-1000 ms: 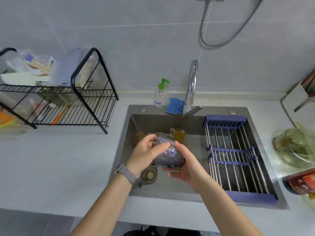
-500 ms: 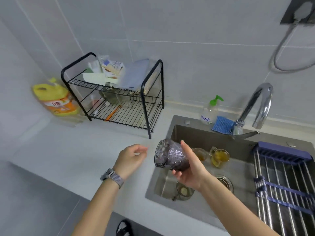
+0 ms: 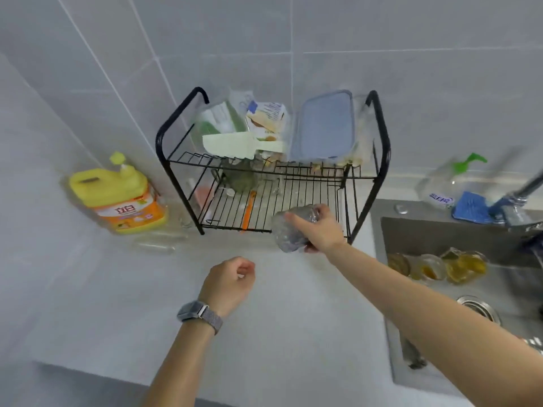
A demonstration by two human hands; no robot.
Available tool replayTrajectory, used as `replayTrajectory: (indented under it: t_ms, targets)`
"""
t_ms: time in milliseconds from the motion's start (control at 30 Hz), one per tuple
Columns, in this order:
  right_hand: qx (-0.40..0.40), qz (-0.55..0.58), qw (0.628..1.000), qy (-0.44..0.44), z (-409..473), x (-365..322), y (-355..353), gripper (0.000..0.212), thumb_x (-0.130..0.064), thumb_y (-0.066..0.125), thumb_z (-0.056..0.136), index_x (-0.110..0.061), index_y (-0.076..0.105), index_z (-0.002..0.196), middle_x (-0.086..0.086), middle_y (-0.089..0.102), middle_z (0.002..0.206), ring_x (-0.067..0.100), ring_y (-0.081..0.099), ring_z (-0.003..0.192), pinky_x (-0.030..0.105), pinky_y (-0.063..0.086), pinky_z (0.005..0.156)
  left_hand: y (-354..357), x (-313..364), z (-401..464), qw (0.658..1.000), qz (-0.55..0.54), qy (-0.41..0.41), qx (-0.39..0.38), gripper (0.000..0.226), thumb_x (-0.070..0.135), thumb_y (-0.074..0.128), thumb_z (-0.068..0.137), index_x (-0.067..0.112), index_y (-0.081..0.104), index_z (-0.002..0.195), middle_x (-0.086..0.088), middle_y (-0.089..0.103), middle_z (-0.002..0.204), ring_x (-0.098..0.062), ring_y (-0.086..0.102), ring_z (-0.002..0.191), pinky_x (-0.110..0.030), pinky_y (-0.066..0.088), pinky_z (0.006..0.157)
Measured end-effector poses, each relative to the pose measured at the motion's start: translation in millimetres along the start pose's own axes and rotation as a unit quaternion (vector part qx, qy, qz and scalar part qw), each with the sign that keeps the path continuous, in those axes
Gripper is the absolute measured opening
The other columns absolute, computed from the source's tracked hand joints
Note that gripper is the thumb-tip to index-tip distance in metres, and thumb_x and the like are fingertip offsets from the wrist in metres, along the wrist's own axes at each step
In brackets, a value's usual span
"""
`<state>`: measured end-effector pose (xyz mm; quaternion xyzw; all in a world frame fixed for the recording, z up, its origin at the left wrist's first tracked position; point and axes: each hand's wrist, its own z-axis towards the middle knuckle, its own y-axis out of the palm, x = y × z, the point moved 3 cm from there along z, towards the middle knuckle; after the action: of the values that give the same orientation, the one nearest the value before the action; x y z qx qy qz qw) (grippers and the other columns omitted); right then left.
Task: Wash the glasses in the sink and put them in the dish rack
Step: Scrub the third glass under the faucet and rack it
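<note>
Yellow detergent jug stood left of the dish rack. Left hand hung over the counter below the rack, fingers loosely curled, holding nothing. Right hand gripped a dark, textured glass, tilted, at the rack's lower front edge. Amber glasses sat in the sink, right of the rack.

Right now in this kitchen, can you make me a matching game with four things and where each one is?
Things:
1. dark glass
2. yellow bottle
3. blue lid
4. blue cloth

Places:
A. leaning on the top shelf of the dish rack
B. held in the right hand
C. behind the sink, by the tap
D. on the counter, left of the rack

Pairs: 1-B, 2-D, 3-A, 4-C
</note>
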<state>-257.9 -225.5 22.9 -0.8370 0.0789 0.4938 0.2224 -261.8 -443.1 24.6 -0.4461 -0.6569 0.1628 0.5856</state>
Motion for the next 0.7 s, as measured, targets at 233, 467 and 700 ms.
replayTrajectory:
  t_ms: [233, 467, 700]
  targets:
    - [0.101, -0.331, 0.936, -0.068, 63.7, -29.9, 3.6, 0.072, -0.066, 0.067, 0.071, -0.023, 0.047, 0.124, 0.000, 0.051, 0.113, 0.022, 0.057, 0.098, 0.030, 0.045, 0.072, -13.0, -18.3, 64.3, 0.997, 0.026, 0.054, -0.039, 0.020, 0.021, 0.056, 0.094, 0.019, 0.069, 0.108, 0.006, 0.070, 0.103, -0.012, 0.064, 0.092, -0.024, 0.050, 0.082]
    - [0.039, -0.439, 0.898, 0.001, 110.0, -46.9, 8.6, 0.067, -0.063, 0.053, 0.088, -0.015, 0.053, 0.134, 0.010, 0.057, 0.131, 0.030, 0.054, 0.119, 0.040, 0.042, 0.097, -6.3, -25.7, 90.6, 0.993, -0.022, 0.097, -0.056, 0.021, 0.019, 0.056, 0.094, 0.017, 0.070, 0.110, 0.003, 0.071, 0.105, -0.014, 0.066, 0.093, -0.023, 0.051, 0.083]
    - [-0.133, -0.361, 0.918, 0.096, 124.3, -65.1, 46.2, 0.039, -0.019, 0.030, 0.107, -0.001, 0.036, 0.141, 0.009, 0.042, 0.142, 0.023, 0.033, 0.138, 0.032, 0.021, 0.114, -9.7, -46.2, 107.6, 0.994, -0.025, 0.094, -0.056, 0.018, 0.017, 0.056, 0.093, 0.015, 0.070, 0.105, 0.000, 0.072, 0.104, -0.017, 0.067, 0.090, -0.025, 0.051, 0.079]
